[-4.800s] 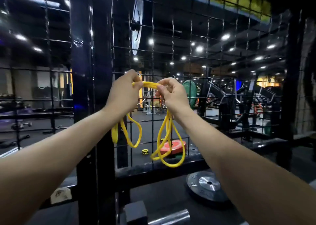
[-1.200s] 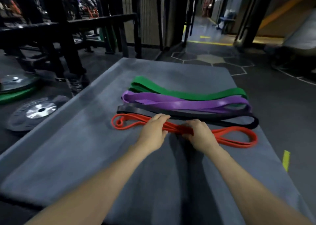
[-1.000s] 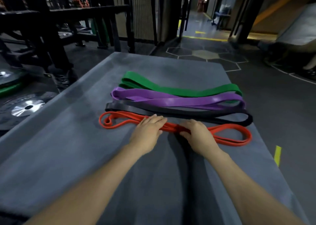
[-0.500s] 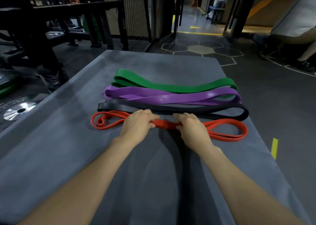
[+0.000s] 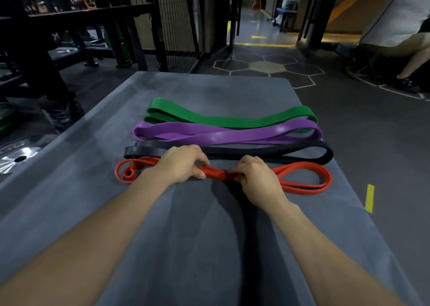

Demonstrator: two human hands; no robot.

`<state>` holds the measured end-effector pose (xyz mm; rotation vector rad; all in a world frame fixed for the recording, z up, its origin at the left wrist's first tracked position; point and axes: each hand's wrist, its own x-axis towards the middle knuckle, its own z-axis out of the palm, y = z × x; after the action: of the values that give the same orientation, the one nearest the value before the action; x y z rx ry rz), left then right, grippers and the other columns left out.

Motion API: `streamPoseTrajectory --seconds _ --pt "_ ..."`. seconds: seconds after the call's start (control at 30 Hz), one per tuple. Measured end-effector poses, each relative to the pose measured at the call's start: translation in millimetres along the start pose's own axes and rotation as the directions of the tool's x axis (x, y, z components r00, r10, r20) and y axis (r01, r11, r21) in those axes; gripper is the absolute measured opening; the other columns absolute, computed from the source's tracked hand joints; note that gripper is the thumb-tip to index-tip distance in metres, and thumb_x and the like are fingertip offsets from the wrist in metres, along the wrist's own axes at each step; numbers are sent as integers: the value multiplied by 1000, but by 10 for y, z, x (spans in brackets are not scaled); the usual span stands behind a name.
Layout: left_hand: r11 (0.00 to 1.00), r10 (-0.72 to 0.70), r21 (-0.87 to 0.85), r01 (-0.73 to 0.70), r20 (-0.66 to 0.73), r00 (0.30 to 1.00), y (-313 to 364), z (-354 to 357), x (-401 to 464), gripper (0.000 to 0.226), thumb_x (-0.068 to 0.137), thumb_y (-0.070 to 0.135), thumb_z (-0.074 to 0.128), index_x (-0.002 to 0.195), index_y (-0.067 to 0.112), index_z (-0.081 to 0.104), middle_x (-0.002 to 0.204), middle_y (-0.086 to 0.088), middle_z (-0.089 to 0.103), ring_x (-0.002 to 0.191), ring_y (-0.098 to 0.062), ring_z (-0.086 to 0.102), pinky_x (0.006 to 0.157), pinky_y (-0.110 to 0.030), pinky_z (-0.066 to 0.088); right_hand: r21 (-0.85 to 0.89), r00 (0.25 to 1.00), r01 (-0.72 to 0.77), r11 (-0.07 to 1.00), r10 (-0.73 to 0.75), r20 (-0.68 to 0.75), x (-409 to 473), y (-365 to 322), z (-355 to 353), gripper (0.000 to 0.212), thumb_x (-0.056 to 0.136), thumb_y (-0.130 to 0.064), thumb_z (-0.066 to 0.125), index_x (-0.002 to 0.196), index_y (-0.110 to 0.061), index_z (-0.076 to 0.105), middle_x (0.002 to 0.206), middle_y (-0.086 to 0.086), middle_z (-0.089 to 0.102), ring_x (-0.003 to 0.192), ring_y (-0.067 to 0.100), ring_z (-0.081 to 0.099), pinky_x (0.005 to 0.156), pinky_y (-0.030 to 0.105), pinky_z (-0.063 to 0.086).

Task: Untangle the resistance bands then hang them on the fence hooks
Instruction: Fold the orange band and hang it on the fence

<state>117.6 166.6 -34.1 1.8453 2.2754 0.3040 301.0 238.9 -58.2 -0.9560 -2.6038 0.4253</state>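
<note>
Gripping flat red band [image 5: 216, 174], left hand [image 5: 180, 166], right hand [image 5: 257, 177], matte grey mat [image 5: 93, 189]

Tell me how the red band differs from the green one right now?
The red band is narrow; the green band is much wider. Red lies nearest the person, green farthest. The left hand and right hand grip red at its middle; green lies untouched. Both lie stretched across the grey mat.

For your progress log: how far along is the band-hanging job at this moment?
Done: nothing hung in view. In hand: left hand and right hand grip the red band on the grey mat. Left: black band, purple band, green band.
</note>
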Motion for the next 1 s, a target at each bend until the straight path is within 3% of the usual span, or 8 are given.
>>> streamPoseTrajectory --seconds 0.17,0.3,0.4,0.53,0.6,0.7,0.87,1.0 --pt "994 37 105 -27 -98 994 5 49 -31 16 80 37 68 95 33 67 99 14 57 98 -11 56 83 -28 37 -17 1000 3 1000 -3 9 2 4 22 32 91 -13 52 119 -21 62 113 1 55 109 22 46 87 35 43" --pt "944 163 315 -95 -198 966 17 185 -103 21 87 40 56 106 33 61 114 16 57 118 -9 43 103 -27 20 -37 1000 29 999 -29 6 -20 24 52 30 90 -17 54 119 -18 60 115 2 57 109 23 46 92 34 40" --pt "954 141 289 -85 -183 973 26 209 -243 20 91 36 51 109 31 56 114 11 58 118 -10 46 112 -28 13 -60 999 32 998 -30 35 -24 -25 50 24 90 -15 54 113 -13 61 113 5 59 108 26 48 92 37 41" --pt "993 112 -3 -115 -208 972 5 -128 -607 15 92 23 54 106 19 58 101 4 58 100 -16 51 98 -29 31 260 997 22 965 -39 60 -38 -239 -207 17 89 -6 55 101 -11 65 99 5 66 95 20 58 88 30 44" --pt "954 83 -269 -134 -191 978 0 -387 -859 10 94 13 51 102 15 56 88 6 52 83 -4 50 82 -17 37 470 995 44 882 -81 59 -93 -458 -403 16 89 -2 56 98 -12 65 89 0 65 84 8 57 81 20 44" --pt "845 -4 -527 -86 -167 986 40 -802 -1252 10 97 7 44 97 15 50 76 5 45 66 2 39 63 -7 34 642 987 90 761 -155 45 -185 -894 -670 15 91 1 52 97 -9 61 74 -5 59 63 -5 51 66 10 42" --pt "597 -166 -798 -81 -222 961 101 -1335 -1819 23 99 6 36 85 15 52 73 4 53 68 -2 48 66 -8 41 834 976 68 547 -210 58 -254 -1592 -1031 16 94 2 46 93 -6 60 54 -12 62 48 -6 52 53 7 42" --pt "353 -286 -926 -134 -243 927 137 -1628 -2265 28 98 5 35 79 11 55 68 0 52 60 -6 46 65 -18 36 954 955 -97 283 -243 169 -364 -2075 -1169 16 95 0 43 92 -2 59 53 -5 63 45 2 56 44 13 45"
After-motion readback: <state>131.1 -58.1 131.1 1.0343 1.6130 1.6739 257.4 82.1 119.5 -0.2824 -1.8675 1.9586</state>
